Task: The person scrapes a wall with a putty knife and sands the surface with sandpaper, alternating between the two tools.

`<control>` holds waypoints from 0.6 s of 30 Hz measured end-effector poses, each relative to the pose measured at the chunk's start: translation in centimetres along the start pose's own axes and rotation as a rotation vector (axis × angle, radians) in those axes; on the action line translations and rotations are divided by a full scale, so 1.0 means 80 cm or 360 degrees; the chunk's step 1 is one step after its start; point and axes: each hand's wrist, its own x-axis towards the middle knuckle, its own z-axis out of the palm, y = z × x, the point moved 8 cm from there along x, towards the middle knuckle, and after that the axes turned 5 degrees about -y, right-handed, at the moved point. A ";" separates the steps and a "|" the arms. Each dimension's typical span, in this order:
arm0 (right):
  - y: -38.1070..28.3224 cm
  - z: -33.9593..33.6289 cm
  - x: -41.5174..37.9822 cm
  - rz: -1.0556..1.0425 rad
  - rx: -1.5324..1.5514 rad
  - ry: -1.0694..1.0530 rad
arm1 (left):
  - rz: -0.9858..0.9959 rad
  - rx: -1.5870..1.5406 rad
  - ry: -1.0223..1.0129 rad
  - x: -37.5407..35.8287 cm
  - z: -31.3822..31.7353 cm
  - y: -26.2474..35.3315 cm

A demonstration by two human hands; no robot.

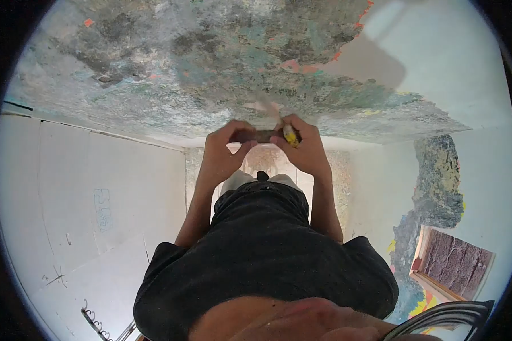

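My left hand (pixel 228 149) grips one end of a flat grey-brown bar (pixel 263 136), thumb below and fingers curled over it. At the bar's other end, the fingertips of my right hand (pixel 305 143) press against it. My right hand also holds a scraper with a yellow-and-white handle (pixel 290 135); its pale blade, slightly blurred, points up and to the left. Both hands are close together in front of my waist. Just beyond them rises a wall (pixel 210 85) with a rough, patchy grey-green surface and bits of orange paint.
Smooth pale plaster covers the wall's upper right (pixel 449 51). A white panel wall (pixel 102 187) stands on the left, with a row of hooks (pixel 94 324) low in view. To the right, a framed opening (pixel 455 264) shows brickwork. Light floor tiles (pixel 304 182) lie below.
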 end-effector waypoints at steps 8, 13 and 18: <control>-0.008 0.031 -0.001 -0.0104 0.1230 0.0568 | -0.0214 -0.0548 -0.0162 -0.020 0.028 -0.053; -0.028 0.076 0.008 -0.0023 0.1107 0.0419 | -0.0351 -0.1217 -0.0499 -0.041 0.056 -0.057; -0.052 0.081 0.014 0.0139 0.1564 0.0416 | -0.0198 -0.1109 -0.0564 -0.059 0.042 -0.083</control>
